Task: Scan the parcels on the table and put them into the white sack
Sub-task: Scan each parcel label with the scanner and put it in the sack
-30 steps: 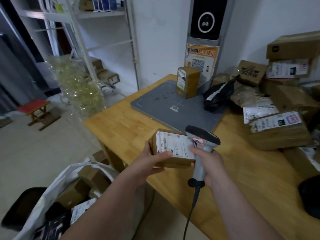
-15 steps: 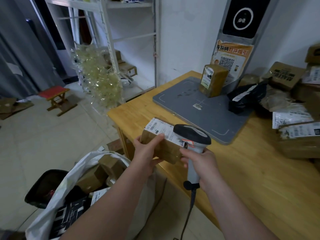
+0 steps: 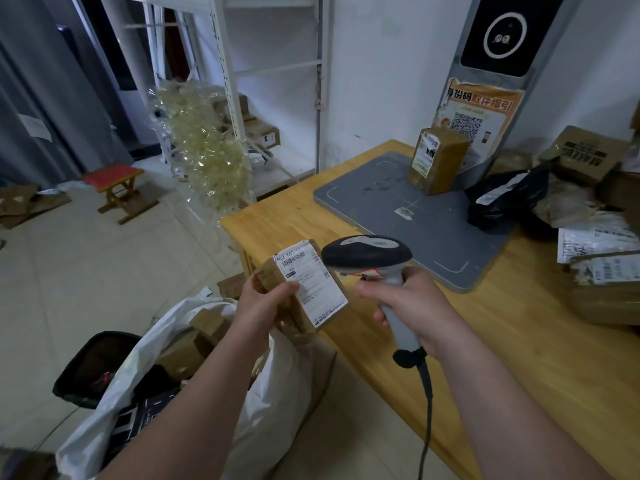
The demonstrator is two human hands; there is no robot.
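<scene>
Room: a pale tiled floor [image 3: 86, 271] runs left and far to a white wall [image 3: 381, 64] and grey curtains [image 3: 41, 98].
Table: a wooden table [image 3: 519, 358] fills the right side, its bare near edge beside the person's right forearm.
Shelving: a white metal rack [image 3: 277, 67] stands far left of the table, with brown boxes on its low shelf.
Sack: the white sack [image 3: 270, 393] sits on the floor at the near left, against the table's corner, its mouth open and brown boxes showing inside.
Mat: a grey scanning mat [image 3: 433, 233] lies on the far part of the table, with one upright brown box [image 3: 440, 161] at its far edge.
Pile: labelled parcels [image 3: 602, 292] are heaped at the table's right end, with a black poly bag [image 3: 502, 202] just beside the mat.
Wall unit: a dark panel with a white ring [image 3: 502, 32] is fixed above an orange QR poster [image 3: 474, 112].
Floor items: a red-topped stool [image 3: 114, 188] stands far left; a black bin [image 3: 93, 365] sits behind the sack, its contents too dim to make out.
Left hand: the left hand [image 3: 259, 306] grips a small brown parcel [image 3: 304, 285], label up, over the table's near left corner and above the sack.
Right hand: the right hand [image 3: 408, 303] is wrapped round the handle of a corded scanner [image 3: 367, 254], whose dark head sits just right of the parcel's label.
</scene>
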